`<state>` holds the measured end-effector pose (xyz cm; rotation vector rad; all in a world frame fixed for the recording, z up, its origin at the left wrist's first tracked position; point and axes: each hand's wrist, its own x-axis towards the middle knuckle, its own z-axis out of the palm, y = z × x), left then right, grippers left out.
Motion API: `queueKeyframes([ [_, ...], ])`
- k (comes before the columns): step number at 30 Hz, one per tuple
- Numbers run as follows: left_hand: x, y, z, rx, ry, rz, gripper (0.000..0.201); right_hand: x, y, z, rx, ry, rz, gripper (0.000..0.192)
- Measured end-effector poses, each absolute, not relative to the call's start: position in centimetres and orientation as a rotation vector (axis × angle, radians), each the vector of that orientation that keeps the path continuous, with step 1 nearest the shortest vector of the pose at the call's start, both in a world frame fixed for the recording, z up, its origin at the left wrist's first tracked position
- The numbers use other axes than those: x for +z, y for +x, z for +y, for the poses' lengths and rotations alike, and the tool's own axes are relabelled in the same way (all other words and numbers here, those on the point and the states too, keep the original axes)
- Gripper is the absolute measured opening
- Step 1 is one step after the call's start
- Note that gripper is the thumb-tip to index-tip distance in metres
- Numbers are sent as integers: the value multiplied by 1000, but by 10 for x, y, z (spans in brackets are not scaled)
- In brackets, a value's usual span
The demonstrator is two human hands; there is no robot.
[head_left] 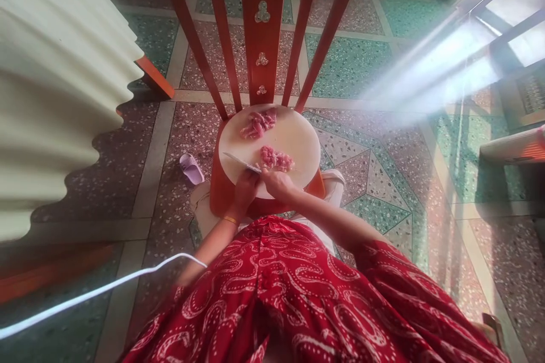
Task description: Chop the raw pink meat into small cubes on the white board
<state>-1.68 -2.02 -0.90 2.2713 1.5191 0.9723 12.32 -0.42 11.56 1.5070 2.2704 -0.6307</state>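
Observation:
A knife (239,161) is held low over the near part of a round, pale cutting board (298,130), its blade slanting up to the left. My right hand (277,182) is closed at the knife's right end, beside a heap of chopped raw meat (276,158). Just under the blade is my left hand (246,186), close to or touching the knife; its fingers are partly hidden and in shadow, so I cannot make out their grip. Farther back on the board lies a second pile of raw meat (259,123), in larger pieces.
The board rests on the seat of a reddish wooden chair (260,39) with a tall slatted back. A lilac slipper (192,169) lies on the tiled floor (162,142) to the left. Pale pleated cloth (51,96) hangs at the left, and a white cable (106,289) crosses at lower left.

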Motion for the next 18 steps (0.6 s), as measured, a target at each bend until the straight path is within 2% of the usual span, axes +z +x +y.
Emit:
queueKeyframes([
  [7, -3, -24, -33, 1058, 2120, 1582, 27, 120, 181, -27, -500, 1620, 2083, 30],
  [18, -1, -18, -30, 942, 2253, 1645, 21, 142, 161, -40, -562, 1536, 2105, 23],
])
